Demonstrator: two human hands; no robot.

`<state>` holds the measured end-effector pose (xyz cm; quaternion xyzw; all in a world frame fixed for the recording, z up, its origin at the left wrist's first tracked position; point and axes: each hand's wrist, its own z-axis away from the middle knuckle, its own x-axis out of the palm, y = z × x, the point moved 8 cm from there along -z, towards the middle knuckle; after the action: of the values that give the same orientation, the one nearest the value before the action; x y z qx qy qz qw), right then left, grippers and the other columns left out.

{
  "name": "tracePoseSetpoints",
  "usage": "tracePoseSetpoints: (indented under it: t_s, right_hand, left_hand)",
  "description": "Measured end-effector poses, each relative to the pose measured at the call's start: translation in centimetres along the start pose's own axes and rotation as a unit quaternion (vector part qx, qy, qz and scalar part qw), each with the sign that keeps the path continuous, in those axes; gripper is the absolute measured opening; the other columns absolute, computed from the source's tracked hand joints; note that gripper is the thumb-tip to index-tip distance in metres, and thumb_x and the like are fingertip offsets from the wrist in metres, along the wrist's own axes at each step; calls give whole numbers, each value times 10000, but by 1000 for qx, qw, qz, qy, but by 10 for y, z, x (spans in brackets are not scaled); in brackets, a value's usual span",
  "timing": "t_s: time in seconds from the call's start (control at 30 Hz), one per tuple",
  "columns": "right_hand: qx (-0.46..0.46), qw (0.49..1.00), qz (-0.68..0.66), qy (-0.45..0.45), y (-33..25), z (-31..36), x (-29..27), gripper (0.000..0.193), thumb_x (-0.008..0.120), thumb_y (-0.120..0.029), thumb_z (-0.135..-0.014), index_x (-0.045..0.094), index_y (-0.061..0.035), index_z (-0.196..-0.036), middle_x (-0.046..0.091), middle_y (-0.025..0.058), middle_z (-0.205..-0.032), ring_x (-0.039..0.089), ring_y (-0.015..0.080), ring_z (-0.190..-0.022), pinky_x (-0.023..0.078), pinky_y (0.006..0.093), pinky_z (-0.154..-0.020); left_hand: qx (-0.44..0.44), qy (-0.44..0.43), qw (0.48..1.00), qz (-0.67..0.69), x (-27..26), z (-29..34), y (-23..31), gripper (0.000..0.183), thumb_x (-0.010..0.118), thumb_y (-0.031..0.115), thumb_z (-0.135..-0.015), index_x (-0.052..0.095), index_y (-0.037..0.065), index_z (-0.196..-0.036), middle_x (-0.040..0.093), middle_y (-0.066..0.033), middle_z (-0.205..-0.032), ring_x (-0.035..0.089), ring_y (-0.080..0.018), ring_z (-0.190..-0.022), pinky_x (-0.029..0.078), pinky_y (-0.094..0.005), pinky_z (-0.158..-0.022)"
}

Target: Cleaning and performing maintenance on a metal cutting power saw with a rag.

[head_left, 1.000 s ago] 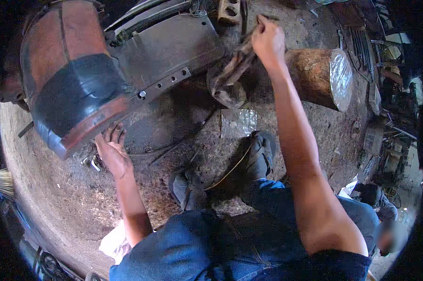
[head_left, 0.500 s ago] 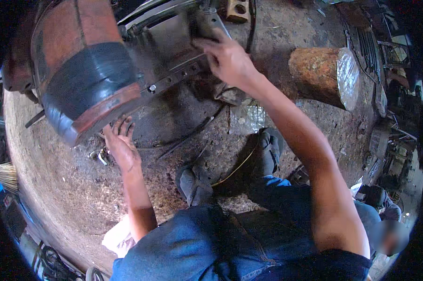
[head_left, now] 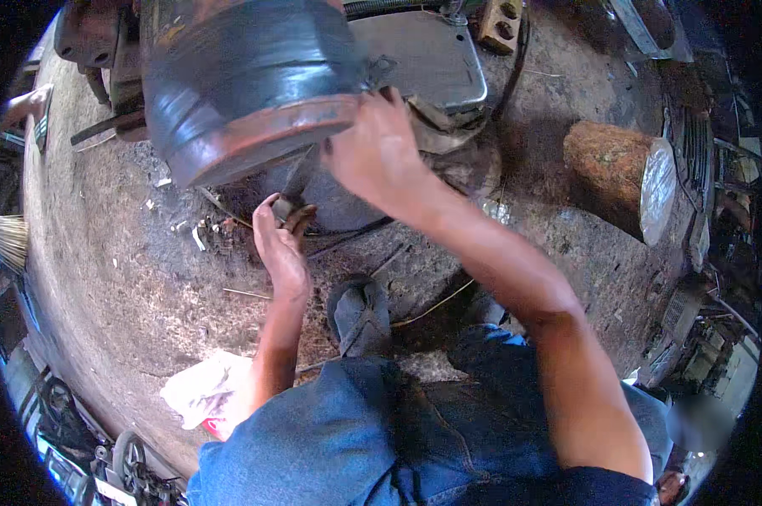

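A bulky rounded cover (head_left: 229, 72), orange-red and wrapped in black tape or plastic, hangs at the upper left. Under its lower rim, my left hand (head_left: 282, 257) has its palm up and its fingers bent round a small dark piece whose kind I cannot make out. My right hand (head_left: 379, 156) is closed at the cover's right end, slightly blurred; anything inside its grip is hidden behind the knuckles. Behind it lies a flat grey metal plate (head_left: 423, 55) with a rounded corner, next to the cover.
A log section (head_left: 613, 177) with a pale shiny end lies to the right. A brick with holes (head_left: 501, 27) is at the top. White cloth (head_left: 208, 390) sits by my left forearm, and a straw broom (head_left: 6, 238) at the left edge. Someone's blurred form (head_left: 701, 422) shows lower right.
My right hand has come from over the metal plate to the cover's right end and closed. My left hand's spread fingers have curled. The whole view has shifted, with the cover now farther right.
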<state>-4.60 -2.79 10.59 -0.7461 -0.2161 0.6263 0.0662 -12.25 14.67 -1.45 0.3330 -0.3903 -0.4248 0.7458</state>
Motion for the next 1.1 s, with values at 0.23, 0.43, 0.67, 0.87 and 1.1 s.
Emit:
tracePoseSetpoints:
  t_s: [0.23,0.43,0.67,0.87,1.1]
  right_hand:
    - [3,983,-82,-165,-58,24,55,169,606,-167,-757,675,-23,-811,651,182,-762,661,343,-713,509,462,-686]
    - [-1,1000,-8,-3,-19,8,17,136,593,-136,-805,641,-26,-869,656,194,-773,662,357,-688,536,455,-651]
    - [24,973,-127,-190,-54,38,65,254,605,-163,-807,680,-10,-997,676,206,-915,671,358,-759,549,416,-726]
    - [62,946,-311,-62,-31,21,18,256,604,-104,-867,640,32,-1080,688,217,-912,703,284,-791,535,342,-742]
    - [16,898,-394,-197,-77,23,13,302,639,-119,-852,647,-25,-1139,615,235,-1168,537,351,-1187,398,425,-1015]
  left_hand:
    - [-4,-38,998,-54,-10,30,-41,298,424,253,-1018,482,25,-1202,550,-1,-1026,518,-75,-911,439,-236,-797]
    - [-33,-175,983,-51,46,45,-42,194,482,48,-980,485,-4,-1166,558,-25,-1055,519,-79,-953,441,-257,-834]
    - [180,-251,913,-267,40,50,-51,421,587,49,-846,486,-34,-1246,566,-197,-1210,545,-308,-1122,438,-390,-944]
    - [20,-197,940,-276,48,28,24,527,661,105,-778,492,-39,-1255,629,-245,-1108,620,-334,-1066,460,-379,-939]
    - [216,-50,961,-164,8,7,82,526,657,34,-764,509,-21,-1266,662,-197,-1062,642,-231,-1026,479,-318,-910]
